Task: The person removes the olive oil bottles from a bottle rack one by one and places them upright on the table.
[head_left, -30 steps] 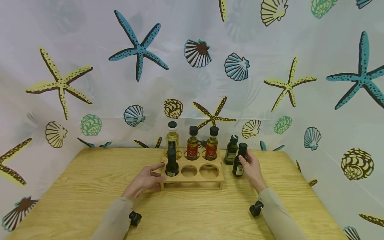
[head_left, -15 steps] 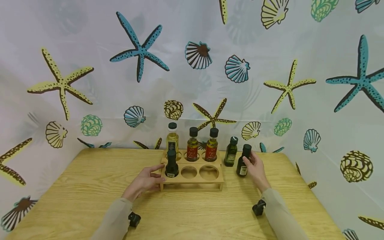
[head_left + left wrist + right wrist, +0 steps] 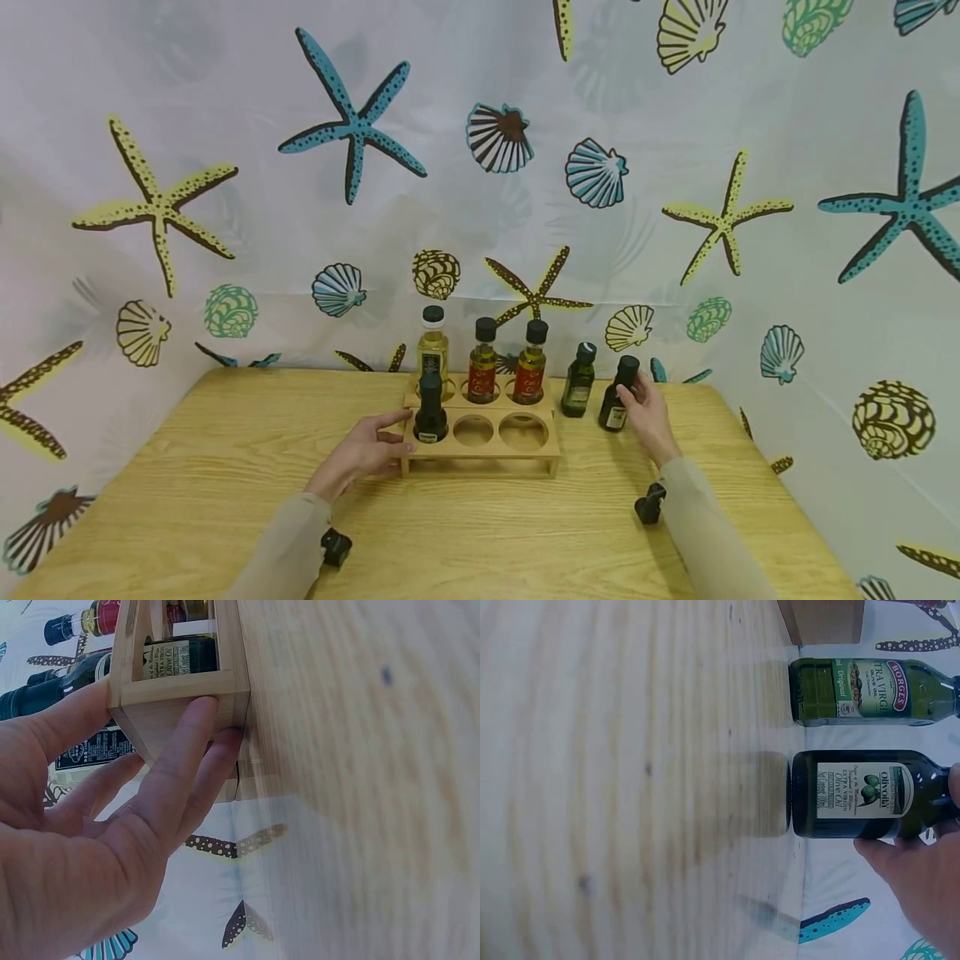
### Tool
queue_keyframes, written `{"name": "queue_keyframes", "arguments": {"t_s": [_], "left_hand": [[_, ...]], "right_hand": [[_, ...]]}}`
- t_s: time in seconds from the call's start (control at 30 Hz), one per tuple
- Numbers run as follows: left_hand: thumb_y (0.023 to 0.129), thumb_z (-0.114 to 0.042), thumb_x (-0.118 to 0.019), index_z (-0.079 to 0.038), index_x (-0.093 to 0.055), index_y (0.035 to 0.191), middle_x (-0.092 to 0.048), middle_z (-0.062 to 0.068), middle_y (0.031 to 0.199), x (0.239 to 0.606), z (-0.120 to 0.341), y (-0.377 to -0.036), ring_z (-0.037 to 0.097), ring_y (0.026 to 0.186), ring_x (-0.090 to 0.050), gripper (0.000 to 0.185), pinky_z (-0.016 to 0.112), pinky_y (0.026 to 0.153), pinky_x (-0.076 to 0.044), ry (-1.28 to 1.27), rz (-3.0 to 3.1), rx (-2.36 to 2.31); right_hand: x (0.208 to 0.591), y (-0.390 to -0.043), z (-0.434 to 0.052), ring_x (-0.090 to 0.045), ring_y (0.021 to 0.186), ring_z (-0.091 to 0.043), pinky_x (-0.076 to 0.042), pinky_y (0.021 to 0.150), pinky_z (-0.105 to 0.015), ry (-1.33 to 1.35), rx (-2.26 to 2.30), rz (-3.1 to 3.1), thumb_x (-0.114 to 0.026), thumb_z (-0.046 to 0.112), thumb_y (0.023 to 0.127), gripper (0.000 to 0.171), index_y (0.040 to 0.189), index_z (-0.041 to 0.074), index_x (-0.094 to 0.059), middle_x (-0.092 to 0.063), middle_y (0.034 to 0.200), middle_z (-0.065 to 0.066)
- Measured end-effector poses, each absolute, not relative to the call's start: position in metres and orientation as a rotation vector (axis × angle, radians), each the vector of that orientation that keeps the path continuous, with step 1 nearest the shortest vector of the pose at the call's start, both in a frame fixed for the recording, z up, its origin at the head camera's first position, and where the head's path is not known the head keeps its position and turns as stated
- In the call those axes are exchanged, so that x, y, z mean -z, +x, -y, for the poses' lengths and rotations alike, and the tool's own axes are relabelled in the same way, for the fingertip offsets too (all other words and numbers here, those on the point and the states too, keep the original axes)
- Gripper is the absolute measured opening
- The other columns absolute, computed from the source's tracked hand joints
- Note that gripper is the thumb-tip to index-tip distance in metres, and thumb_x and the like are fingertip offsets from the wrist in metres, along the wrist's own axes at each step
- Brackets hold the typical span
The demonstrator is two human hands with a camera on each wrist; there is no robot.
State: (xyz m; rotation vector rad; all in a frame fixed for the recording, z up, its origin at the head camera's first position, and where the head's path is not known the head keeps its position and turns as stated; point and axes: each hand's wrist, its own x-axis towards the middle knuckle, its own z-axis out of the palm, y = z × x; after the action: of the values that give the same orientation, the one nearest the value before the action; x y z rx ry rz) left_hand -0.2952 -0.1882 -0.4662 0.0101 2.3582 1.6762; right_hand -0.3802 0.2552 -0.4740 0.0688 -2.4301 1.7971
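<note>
On the wood-grain table (image 3: pixel 225 467), a pale wooden rack (image 3: pixel 480 437) w/ round holes sat near the back edge. Left hand (image 3: pixel 363 454) held the rack's left end, thumb up along the side, fingers (image 3: pixel 187 761) pressed to the flat end panel; grip on the rack, not clenched hard. Rack was boxy, smooth, light timber, open-sided per the left wrist view.

Front-left hole held a black bottle (image 3: pixel 431 410), glossy, round-shouldered. Back row had three: a pale-yellow oil bottle (image 3: pixel 432 350) w/ white-topped cap, and two amber ones w/ red labels (image 3: pixel 482 362) (image 3: pixel 531 360), all black-capped.

Right of the rack stood a green bottle (image 3: pixel 579 382), glass, dark cap, green and red label. Just beside it, to the right, stood the dark bottle (image 3: pixel 617 396): near-black glass, white label w/ olives, base on the table per the right wrist view. Right hand (image 3: pixel 648 417) wrapped its neck and shoulder, fingers (image 3: pixel 919 859) curled on the glass, grasping it.

Backdrop was a thin white sheet (image 3: pixel 225 167) printed w/ starfish and shells, creased at the corners.

Vs 1 s ago: the dark bottle and right hand had moved right and back, away from the rack's front corner, now level w/ the green bottle. Left hand and rack unchanged.
</note>
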Motion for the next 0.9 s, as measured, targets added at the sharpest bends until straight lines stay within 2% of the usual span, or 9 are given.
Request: {"name": "queue_keyframes", "arguments": {"t_s": [0.37,0.9], "left_hand": [[0.093,-0.013,-0.068,-0.014,-0.037,0.153,-0.046,0.032,0.139,0.464,0.189,-0.295,0.04,0.119,-0.058,0.068,0.048,0.087,-0.058,0.015,-2.361,-1.674],[0.093,-0.013,-0.068,-0.014,-0.037,0.153,-0.045,0.032,0.141,0.466,0.189,-0.295,0.041,0.121,-0.056,0.067,0.047,0.086,-0.058,0.013,-2.347,-1.681]], "right_hand": [[0.478,-0.389,-0.257,-0.028,0.147,-0.034,-0.029,0.119,-0.049,0.091,-1.81,2.372,-0.043,0.021,0.106,0.059,0.159,0.014,-0.016,-0.027,0.16,-0.017],[0.474,-0.398,-0.268,-0.019,0.15,-0.036,-0.025,0.12,-0.051,0.132,-1.712,2.487,-0.041,0.025,0.107,0.066,0.159,0.012,-0.003,-0.013,0.164,-0.017]]}}
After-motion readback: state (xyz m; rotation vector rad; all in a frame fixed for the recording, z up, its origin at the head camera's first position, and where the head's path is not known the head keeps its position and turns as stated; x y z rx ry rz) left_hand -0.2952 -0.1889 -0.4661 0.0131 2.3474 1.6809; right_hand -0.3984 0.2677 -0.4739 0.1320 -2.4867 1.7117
